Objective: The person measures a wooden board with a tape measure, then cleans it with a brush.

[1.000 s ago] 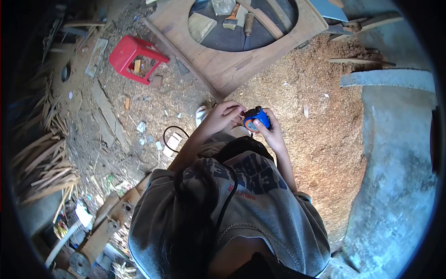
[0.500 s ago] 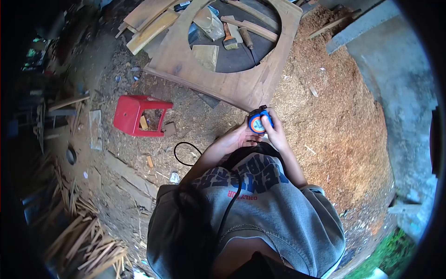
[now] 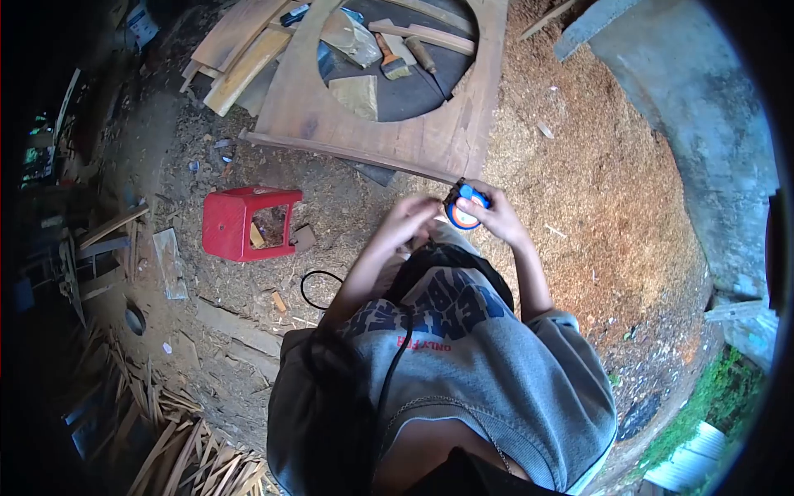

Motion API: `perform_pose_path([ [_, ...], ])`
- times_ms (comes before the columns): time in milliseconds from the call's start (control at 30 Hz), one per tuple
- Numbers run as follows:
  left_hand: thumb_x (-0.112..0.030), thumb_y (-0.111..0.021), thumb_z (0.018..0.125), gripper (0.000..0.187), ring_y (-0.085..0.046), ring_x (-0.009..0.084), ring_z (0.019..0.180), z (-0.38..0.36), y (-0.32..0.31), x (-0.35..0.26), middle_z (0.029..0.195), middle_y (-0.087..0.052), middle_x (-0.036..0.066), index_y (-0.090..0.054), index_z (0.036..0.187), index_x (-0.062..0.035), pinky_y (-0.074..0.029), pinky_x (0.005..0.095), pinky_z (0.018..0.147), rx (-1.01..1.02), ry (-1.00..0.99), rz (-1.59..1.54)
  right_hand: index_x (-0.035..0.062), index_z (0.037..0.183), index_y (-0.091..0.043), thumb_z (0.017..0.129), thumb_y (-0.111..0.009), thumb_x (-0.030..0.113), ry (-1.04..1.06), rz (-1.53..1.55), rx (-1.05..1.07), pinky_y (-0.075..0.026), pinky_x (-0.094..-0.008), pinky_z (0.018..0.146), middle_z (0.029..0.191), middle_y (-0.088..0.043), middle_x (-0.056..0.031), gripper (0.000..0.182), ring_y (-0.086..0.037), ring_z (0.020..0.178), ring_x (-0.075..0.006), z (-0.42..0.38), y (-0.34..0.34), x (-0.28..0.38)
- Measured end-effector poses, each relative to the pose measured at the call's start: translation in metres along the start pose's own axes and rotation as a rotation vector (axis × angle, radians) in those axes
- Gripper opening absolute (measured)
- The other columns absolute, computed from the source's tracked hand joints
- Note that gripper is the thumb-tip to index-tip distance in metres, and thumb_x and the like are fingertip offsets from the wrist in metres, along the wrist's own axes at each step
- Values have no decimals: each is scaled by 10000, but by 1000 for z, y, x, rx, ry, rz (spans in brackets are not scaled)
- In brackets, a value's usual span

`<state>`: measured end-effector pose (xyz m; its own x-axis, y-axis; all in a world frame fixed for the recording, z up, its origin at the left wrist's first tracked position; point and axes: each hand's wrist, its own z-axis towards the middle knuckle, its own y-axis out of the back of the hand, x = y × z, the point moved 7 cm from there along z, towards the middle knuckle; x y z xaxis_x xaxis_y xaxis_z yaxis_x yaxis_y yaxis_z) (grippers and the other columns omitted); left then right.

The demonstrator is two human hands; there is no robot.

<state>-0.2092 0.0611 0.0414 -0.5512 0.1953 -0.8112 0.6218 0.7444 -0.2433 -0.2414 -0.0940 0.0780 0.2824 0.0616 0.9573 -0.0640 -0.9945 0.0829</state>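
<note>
A blue and orange tape measure (image 3: 466,207) is in my right hand (image 3: 499,217), with the thumb across its face and the fingers wrapped around its far side. Just left of it, my left hand (image 3: 411,221) has loosely bent fingers, somewhat apart, and nothing visible in them. A small gap separates its fingertips from the tape measure. Both hands are in front of my waist, close to the near corner of a wooden panel (image 3: 397,142) with a large round cutout.
Through the cutout show a brush (image 3: 392,62), a wooden-handled tool (image 3: 422,55) and wood pieces. Boards (image 3: 248,70) lie to its left. A red stool (image 3: 225,225) lies on its side. Wood scraps (image 3: 178,446) are at lower left; a concrete wall (image 3: 695,124) stands right.
My left hand has come away from beneath the tape measure and moved left. My right hand still holds the tape measure, now tilted slightly. The view has shifted, with the panel higher and further left.
</note>
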Motion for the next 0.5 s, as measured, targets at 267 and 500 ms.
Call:
perform_pose_path([
  [267,-168,-511,900,262,-558,101,927,9,-16,-79,1019,-602,48,-552,1120,-33,-440,239,807,-33,-375,191,-28,1117,-512,743,-710,361,22,-206,316,-443,-280,819,994,-598,-85,575,-554,914,-143,14,10,9],
  [500,-123,-632,825,359,-537,141,1001,33,-36,-58,1057,-569,79,-477,1126,-3,-417,281,875,146,-317,53,67,973,-525,848,-547,468,-109,87,371,-426,-244,787,917,-575,-48,421,-540,892,-109,27,26,-8],
])
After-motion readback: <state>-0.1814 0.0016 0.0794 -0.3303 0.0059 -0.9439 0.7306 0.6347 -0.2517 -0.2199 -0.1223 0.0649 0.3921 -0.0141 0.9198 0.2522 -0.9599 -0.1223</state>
